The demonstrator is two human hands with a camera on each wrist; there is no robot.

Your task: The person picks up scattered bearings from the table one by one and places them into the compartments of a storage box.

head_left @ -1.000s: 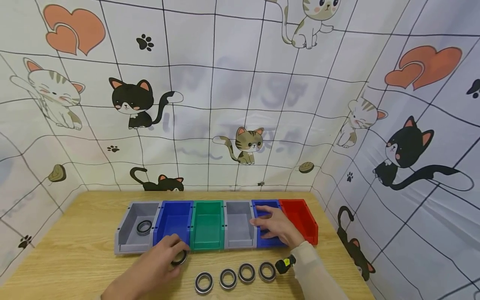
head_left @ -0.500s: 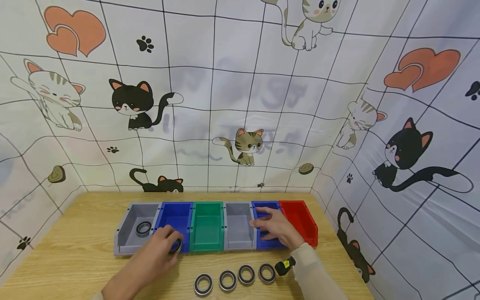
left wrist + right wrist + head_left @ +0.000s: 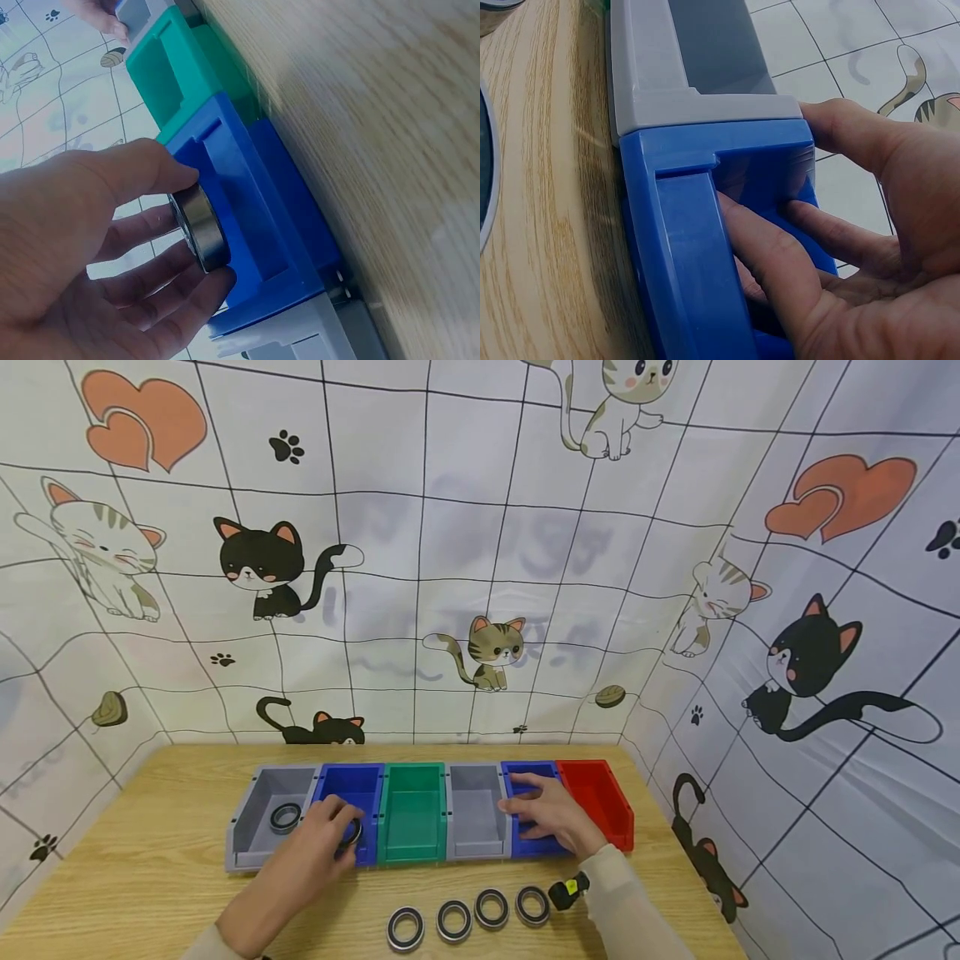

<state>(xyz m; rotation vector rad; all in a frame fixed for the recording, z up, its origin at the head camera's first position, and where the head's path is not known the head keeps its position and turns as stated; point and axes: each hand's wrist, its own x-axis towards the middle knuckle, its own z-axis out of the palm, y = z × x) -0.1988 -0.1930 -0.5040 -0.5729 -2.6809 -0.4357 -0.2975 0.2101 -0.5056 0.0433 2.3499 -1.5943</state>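
My left hand [image 3: 318, 847] pinches a ball bearing [image 3: 204, 225] between thumb and fingers, on edge at the front opening of the left blue bin [image 3: 352, 781]. The bearing is a steel ring with a black face. Another bearing [image 3: 274, 819] lies inside the grey bin [image 3: 258, 858] at the far left. My right hand [image 3: 555, 810] rests on the right blue bin [image 3: 697, 255], fingers loosely spread inside it. Its thumb lies at the wall shared with the neighbouring grey bin [image 3: 705, 112], and no bearing shows in this hand.
Several bearings [image 3: 392, 930] lie in a row on the wooden table [image 3: 150, 893] in front of the bins. A green bin [image 3: 412, 827] stands mid-row, a red bin [image 3: 600, 802] at the right end. A small black object [image 3: 564, 893] with a yellow mark sits by the right wrist.
My left hand has moved forward and slightly left with the bearing, from in front of the left blue bin to over its front opening. The right hand stays in place.
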